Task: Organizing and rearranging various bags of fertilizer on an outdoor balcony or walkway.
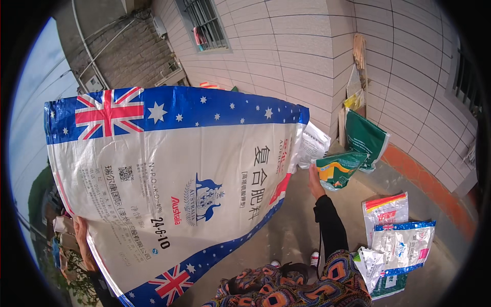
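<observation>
A large white woven fertilizer sack (215, 153) with blue, starred borders and printed flags spreads across the left and middle of the view. My left hand (80, 234) grips its edge at the lower left, with the fingers partly hidden. To the right of the sack, my right hand (316, 182) is at the left edge of a smaller green and yellow plastic bag (339, 169) and appears to pinch it; the fingertips are partly hidden. A white printed bag (314, 144) shows between the large sack and the green bag.
A dark green bag (364, 134) leans by the corner of a tiled wall (299, 57). Several printed bags (402, 245) lie overlapping on the concrete ground (295, 230) at the right. A barred window (205, 25) is at the top; leafy plants (78, 272) are at the lower left.
</observation>
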Demonstrator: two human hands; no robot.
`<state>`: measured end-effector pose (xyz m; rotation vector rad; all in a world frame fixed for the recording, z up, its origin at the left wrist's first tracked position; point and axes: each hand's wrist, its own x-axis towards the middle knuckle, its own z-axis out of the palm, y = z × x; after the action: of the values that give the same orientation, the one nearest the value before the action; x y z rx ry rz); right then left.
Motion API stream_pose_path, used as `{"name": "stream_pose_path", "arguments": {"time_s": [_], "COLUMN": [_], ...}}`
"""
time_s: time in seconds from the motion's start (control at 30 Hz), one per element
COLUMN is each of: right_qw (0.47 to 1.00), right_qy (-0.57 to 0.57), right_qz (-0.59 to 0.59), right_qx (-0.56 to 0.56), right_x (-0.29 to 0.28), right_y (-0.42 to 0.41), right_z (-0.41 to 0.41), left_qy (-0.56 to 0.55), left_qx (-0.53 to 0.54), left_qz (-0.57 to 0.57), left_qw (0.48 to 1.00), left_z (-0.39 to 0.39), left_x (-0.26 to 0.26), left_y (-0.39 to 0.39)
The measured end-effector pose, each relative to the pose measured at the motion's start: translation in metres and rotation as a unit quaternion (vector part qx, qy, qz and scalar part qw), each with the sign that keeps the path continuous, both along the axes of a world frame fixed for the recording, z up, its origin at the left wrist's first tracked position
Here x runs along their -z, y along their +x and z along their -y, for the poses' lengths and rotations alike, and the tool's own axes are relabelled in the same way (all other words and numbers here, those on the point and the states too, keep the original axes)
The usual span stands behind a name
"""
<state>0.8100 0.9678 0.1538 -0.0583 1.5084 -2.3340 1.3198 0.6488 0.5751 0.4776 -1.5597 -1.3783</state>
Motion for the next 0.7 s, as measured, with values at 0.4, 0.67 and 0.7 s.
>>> {"name": "stream_pose_path", "arguments": {"time_s": [0.4,0.67,0.7], "right_qw": [0.937,0.937,0.952], "right_qy": [0.221,0.031,0.046], "right_qz": [-0.240,-0.052,-0.084], "right_qx": [-0.129,-0.344,-0.290], "right_x": [-0.073,-0.096,-0.109], "right_y": [0.025,0.005,0.008], "right_z": [0.108,-0.019,-0.042], "left_qy": [0.064,0.063,0.012], "left_qx": [-0.206,-0.232,-0.245], "left_qz": [0.115,0.404,0.509], "left_qw": [0.970,0.883,0.825], "left_z": [0.054,0.039,0.018], "left_x": [0.239,0.384,0.346], "left_y": [0.197,0.101,0.052]}}
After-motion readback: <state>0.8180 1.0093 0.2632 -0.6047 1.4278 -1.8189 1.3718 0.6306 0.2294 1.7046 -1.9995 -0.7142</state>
